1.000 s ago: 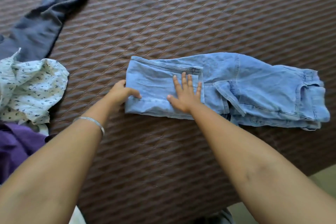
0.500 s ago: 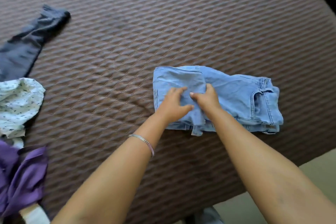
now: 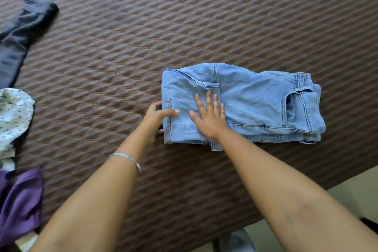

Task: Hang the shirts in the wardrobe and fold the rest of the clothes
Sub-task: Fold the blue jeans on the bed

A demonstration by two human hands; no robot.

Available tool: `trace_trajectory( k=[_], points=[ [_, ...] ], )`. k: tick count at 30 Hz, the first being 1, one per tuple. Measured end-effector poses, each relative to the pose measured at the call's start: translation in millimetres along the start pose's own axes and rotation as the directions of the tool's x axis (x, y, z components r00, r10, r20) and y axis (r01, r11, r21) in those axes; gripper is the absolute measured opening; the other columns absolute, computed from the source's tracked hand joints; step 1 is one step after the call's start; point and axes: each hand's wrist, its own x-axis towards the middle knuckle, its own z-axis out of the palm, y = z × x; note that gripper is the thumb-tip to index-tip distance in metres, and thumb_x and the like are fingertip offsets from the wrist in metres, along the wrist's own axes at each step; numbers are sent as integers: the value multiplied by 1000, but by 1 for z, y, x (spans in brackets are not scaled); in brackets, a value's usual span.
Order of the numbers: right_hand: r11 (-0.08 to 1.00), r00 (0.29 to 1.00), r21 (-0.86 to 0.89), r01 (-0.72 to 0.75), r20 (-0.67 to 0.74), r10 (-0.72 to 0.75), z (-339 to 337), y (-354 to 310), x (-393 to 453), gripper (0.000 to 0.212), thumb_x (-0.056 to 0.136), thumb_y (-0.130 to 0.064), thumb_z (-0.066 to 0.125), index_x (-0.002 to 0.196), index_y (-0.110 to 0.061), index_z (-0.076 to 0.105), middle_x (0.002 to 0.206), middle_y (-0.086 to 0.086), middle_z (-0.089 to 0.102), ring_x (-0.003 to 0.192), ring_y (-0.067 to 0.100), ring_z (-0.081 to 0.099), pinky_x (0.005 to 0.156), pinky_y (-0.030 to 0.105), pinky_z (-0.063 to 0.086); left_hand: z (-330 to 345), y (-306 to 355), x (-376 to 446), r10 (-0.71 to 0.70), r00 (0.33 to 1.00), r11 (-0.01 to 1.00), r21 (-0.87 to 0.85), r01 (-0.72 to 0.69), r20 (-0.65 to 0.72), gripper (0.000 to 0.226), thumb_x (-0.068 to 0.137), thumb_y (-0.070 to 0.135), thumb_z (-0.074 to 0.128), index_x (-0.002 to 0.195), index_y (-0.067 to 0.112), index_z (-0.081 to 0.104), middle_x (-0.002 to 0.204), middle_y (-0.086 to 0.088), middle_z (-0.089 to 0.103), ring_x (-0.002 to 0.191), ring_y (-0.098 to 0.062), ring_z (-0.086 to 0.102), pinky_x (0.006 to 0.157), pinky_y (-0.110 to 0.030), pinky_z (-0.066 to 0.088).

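Observation:
A pair of light blue jeans (image 3: 261, 104) lies folded into a thick stack on the brown quilted bed cover (image 3: 184, 26), right of centre. My left hand (image 3: 157, 118) grips the stack's left edge, thumb on top and fingers under the fold. My right hand (image 3: 208, 116) lies flat on the top layer with its fingers spread, pressing down. At the far left lie a white printed shirt (image 3: 12, 120), a purple garment (image 3: 18, 200) and dark grey trousers (image 3: 22, 30).
The bed's near edge runs diagonally at the lower right, with pale floor (image 3: 351, 196) beyond it. A grey-blue object (image 3: 239, 241) shows at the bottom edge, below the bed.
The jeans have gone from a long strip to a shorter, thicker stack, the left end folded over to the right. My right hand has opened flat; my left holds the left edge again.

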Motion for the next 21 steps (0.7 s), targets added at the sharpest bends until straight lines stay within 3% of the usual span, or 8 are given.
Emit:
trace_trajectory(
  k=[4,7,9,12,14,17,19,21],
  points=[
    [931,985,359,-67,170,5,-34,2,1,65,92,-69,29,150,-43,13,162,-6,-8,147,17,-16,117,45,-12,16,14,-19,137,961,980,-177,-96,239,77,58,29,77,130,14,54,127,-14,63,111,-33,62,94,-50,47],
    [346,944,891,-293,327,-42,-91,9,-28,85,71,-78,46,134,-21,55,131,10,58,126,29,52,107,46,40,56,39,-38,244,909,966,-170,-196,337,85,60,22,78,137,15,44,122,-11,63,104,-29,63,82,-43,52],
    [136,958,958,-254,269,-104,-129,30,-53,83,75,-67,52,128,-3,58,110,16,66,97,29,66,88,39,53,96,52,-49,285,856,957,-74,-282,432,95,61,11,82,144,20,36,113,-14,65,92,-24,65,79,-38,53],
    [271,984,946,-178,168,58,-172,79,-83,46,77,-35,72,114,-8,69,104,14,72,92,29,68,82,37,56,170,56,-67,245,833,884,239,-402,495,107,65,16,88,150,35,25,66,-8,53,60,-12,50,60,-26,44],
    [326,957,930,-171,79,278,-179,121,-92,39,72,-13,77,110,-7,68,95,11,75,89,29,71,79,38,59,211,51,-72,219,817,774,415,-478,534,99,71,31,85,149,42,25,63,1,46,57,-8,46,59,-26,41],
    [325,879,924,-200,22,476,-186,180,-104,35,73,-4,76,105,-9,66,92,9,74,82,26,72,73,40,59,261,40,-69,307,784,526,590,-612,540,72,80,38,76,144,30,44,95,-1,57,86,-12,55,82,-33,47],
    [282,827,940,-193,1,562,-181,209,-101,34,75,-2,75,106,-6,63,96,10,72,80,24,70,65,33,56,272,31,-62,536,769,397,699,-594,349,56,83,34,71,134,20,53,125,-7,48,115,-24,49,99,-37,41],
    [234,766,951,-204,6,643,-167,232,-90,35,75,-5,77,106,-5,61,105,13,70,86,26,69,71,36,56,272,26,-55,631,768,409,792,-453,113,60,80,38,72,132,20,49,140,-8,35,126,-30,36,103,-41,35]
  ],
)
